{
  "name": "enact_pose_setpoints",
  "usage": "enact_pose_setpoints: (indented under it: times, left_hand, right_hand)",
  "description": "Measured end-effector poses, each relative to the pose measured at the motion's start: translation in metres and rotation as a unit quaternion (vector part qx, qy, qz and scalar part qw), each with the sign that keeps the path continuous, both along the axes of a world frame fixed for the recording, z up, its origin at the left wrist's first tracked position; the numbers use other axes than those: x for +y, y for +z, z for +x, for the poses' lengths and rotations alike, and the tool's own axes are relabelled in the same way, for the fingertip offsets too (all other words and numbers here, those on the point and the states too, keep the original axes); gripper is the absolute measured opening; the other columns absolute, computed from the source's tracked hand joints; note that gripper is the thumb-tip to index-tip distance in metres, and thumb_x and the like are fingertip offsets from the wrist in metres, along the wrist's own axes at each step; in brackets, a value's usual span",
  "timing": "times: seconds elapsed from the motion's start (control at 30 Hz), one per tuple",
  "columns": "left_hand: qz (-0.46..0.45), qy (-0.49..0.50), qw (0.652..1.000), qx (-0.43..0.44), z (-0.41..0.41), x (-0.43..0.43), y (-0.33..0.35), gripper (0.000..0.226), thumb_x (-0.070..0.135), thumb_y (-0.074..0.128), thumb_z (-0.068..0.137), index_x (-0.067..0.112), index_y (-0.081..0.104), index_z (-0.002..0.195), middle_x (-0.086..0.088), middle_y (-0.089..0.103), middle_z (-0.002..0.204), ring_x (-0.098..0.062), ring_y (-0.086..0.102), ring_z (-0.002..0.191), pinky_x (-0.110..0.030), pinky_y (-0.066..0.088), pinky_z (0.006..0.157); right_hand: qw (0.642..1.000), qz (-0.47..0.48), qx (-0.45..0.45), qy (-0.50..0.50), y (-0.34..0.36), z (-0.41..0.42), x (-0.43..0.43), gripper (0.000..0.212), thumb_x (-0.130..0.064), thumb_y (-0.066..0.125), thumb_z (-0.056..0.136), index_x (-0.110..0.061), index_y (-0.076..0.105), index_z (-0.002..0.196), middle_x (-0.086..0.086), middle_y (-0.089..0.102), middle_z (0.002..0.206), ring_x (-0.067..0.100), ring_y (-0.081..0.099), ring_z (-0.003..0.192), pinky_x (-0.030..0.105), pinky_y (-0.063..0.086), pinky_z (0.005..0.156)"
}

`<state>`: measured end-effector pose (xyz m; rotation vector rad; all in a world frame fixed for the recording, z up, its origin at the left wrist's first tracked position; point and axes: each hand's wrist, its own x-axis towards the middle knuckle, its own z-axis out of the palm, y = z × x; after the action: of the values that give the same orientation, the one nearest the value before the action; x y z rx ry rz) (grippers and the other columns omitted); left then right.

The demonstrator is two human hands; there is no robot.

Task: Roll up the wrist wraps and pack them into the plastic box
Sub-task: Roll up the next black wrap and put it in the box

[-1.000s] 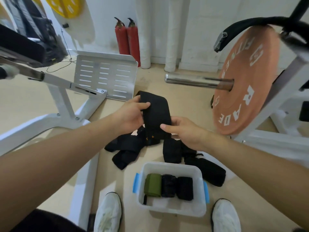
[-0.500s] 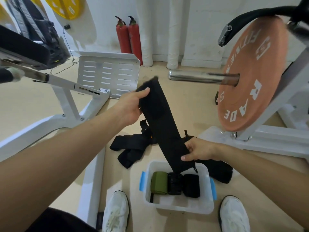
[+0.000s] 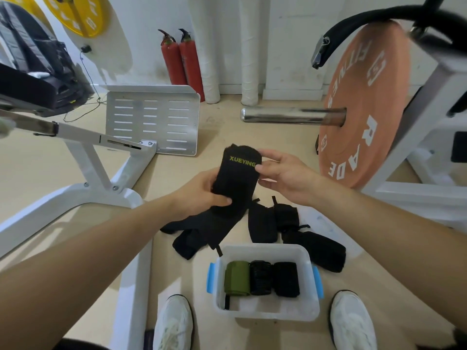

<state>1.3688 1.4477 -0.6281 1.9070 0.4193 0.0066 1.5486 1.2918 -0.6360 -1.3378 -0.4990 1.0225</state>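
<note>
A black wrist wrap (image 3: 237,178) with yellow "XUEYING" lettering is held upright in front of me. My left hand (image 3: 202,193) grips its lower part, and my right hand (image 3: 280,170) pinches its top right edge. Its tail hangs down to the floor. Below stands the clear plastic box (image 3: 265,311) with blue handles. Inside it lie a green roll (image 3: 236,277) and two black rolls (image 3: 274,277) side by side. Several unrolled black wraps (image 3: 260,223) lie on the floor behind the box.
An orange weight plate (image 3: 364,109) on a steel bar (image 3: 290,116) stands to the right. A white bench frame (image 3: 101,173) and a perforated metal plate (image 3: 151,120) are on the left. Two red extinguishers (image 3: 182,59) stand by the wall. My white shoes (image 3: 174,324) flank the box.
The wrap was stretched out long between both hands. Now my right hand has come up to its top end and my left hand has dropped to its lower part.
</note>
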Motion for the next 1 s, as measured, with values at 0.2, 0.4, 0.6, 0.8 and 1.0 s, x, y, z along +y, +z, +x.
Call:
enact_pose_setpoints:
  times: [0.2, 0.4, 0.6, 0.8, 1.0]
  left_hand:
    - [-0.11, 0.114, 0.986, -0.058, 0.005, 0.002, 0.004, 0.033, 0.01, 0.066, 0.098, 0.019, 0.062, 0.129, -0.005, 0.068, 0.087, -0.015, 0.07, 0.086, -0.02, 0.057, 0.073]
    - [-0.059, 0.203, 0.975, -0.064, 0.015, 0.01, -0.004, 0.01, 0.011, 0.062, 0.101, 0.016, 0.066, 0.108, 0.003, 0.072, 0.083, -0.007, 0.069, 0.077, -0.018, 0.052, 0.066]
    - [-0.08, 0.269, 0.958, -0.05, 0.019, 0.042, -0.021, 0.012, 0.017, 0.062, 0.102, 0.007, 0.061, 0.107, -0.01, 0.068, 0.098, -0.02, 0.071, 0.091, -0.029, 0.063, 0.074]
    - [-0.06, 0.284, 0.956, 0.048, 0.031, 0.046, -0.082, 0.015, 0.021, 0.066, 0.1, 0.008, 0.06, 0.102, -0.011, 0.066, 0.103, -0.023, 0.069, 0.099, -0.028, 0.062, 0.071]
    - [-0.081, 0.293, 0.946, 0.112, 0.037, 0.031, -0.162, 0.011, 0.02, 0.063, 0.101, 0.011, 0.059, 0.096, -0.005, 0.065, 0.097, -0.019, 0.067, 0.097, -0.033, 0.062, 0.076]
  right_hand:
    - [0.995, -0.026, -0.092, 0.014, -0.017, -0.008, -0.005, 0.047, 0.006, 0.068, 0.09, -0.016, 0.064, 0.132, 0.007, 0.071, 0.096, 0.016, 0.068, 0.085, 0.028, 0.054, 0.073]
    - [0.983, -0.062, -0.172, 0.017, -0.026, 0.0, -0.009, 0.033, 0.001, 0.07, 0.091, -0.015, 0.07, 0.12, 0.004, 0.07, 0.09, 0.013, 0.068, 0.079, 0.028, 0.06, 0.075]
    - [0.925, -0.246, -0.282, 0.063, -0.061, 0.057, -0.034, 0.025, -0.007, 0.066, 0.095, -0.013, 0.068, 0.12, 0.007, 0.067, 0.098, 0.017, 0.064, 0.082, 0.024, 0.054, 0.072]
    - [0.866, -0.381, -0.31, 0.092, -0.148, 0.102, -0.049, 0.031, -0.012, 0.069, 0.093, -0.008, 0.066, 0.124, 0.009, 0.066, 0.098, 0.019, 0.061, 0.078, 0.028, 0.051, 0.07]
    - [0.831, -0.428, -0.343, 0.097, -0.244, 0.123, -0.045, 0.078, -0.024, 0.079, 0.086, -0.011, 0.04, 0.152, 0.014, 0.044, 0.153, 0.032, 0.045, 0.138, 0.039, 0.038, 0.113]
